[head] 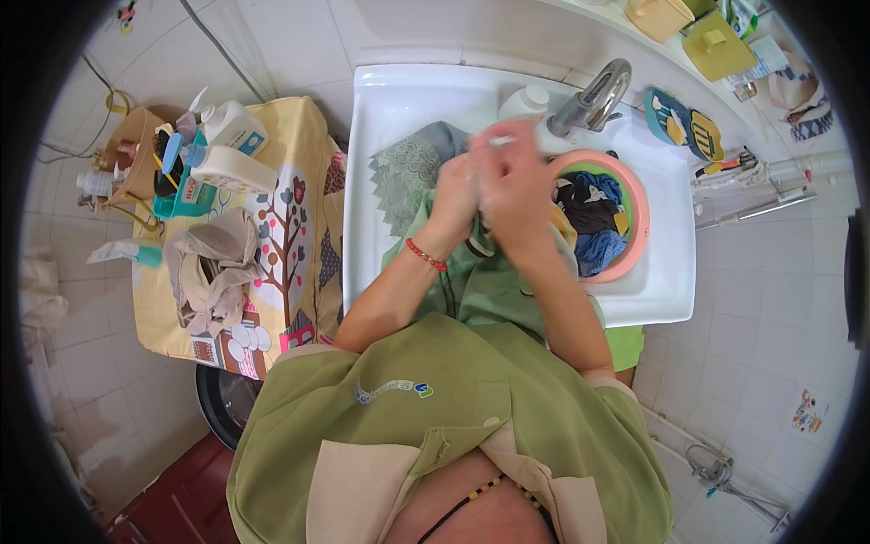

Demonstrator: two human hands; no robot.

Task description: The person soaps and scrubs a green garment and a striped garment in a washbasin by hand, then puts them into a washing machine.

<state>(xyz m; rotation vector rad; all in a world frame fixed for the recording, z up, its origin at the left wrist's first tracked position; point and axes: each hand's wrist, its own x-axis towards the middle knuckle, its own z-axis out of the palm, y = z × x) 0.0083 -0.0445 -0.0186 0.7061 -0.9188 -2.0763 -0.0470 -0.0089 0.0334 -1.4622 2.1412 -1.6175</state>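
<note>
Over the white sink, my left hand and my right hand are pressed together, the right one blurred. A red bead bracelet circles my left wrist. A small white patch, perhaps foam, shows on the right fingers. Directly below the hands lies a green garment with a dark-and-white trim; whether the fingers grip its cloth is hidden. A grey lace-trimmed cloth spreads in the sink to the left. Close to my right forearm stands a pink-rimmed basin holding dark and blue clothes.
A chrome faucet and a white bottle stand at the sink's back. Left, a cloth-covered washing machine bears pump bottles, a teal basket and a crumpled beige cloth. A shelf overhangs the back right.
</note>
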